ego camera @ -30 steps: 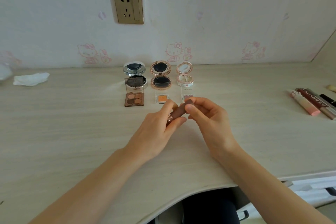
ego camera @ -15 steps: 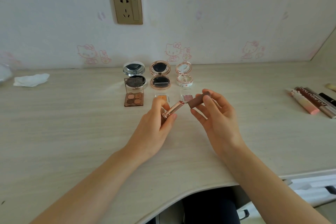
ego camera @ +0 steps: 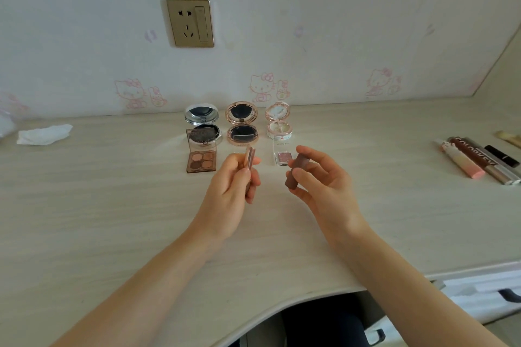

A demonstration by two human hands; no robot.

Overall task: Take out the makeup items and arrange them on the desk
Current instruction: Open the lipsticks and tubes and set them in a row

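L hand [ego camera: 229,187]: raised above table, fingers and thumb curled round lipstick base [ego camera: 250,159]; rose-gold tube stands approx. upright, top end clear of the fingers.
R hand [ego camera: 324,180]: raised above table, thumb and fingers pinching brown lipstick cap [ego camera: 294,175]; cap is separate from the base, w/ a gap between the two.
Table [ego camera: 98,205]: light wood grain, curved front edge.
Back row, near wall: silver compact [ego camera: 202,117], rose-gold compact [ego camera: 241,122], pink compact [ego camera: 278,121], all open, side by side.
Front of row: 4-pan eyeshadow palette [ego camera: 201,162] below silver compact; small single-shadow case [ego camera: 282,156] below pink compact, just behind R hand.
R side of table: lip gloss tubes [ego camera: 476,162] lying side by side, well apart from hands.
L side of table: crumpled white tissue [ego camera: 43,134].
Wall: gold socket plate [ego camera: 190,22]; cartoon cat wallpaper print.
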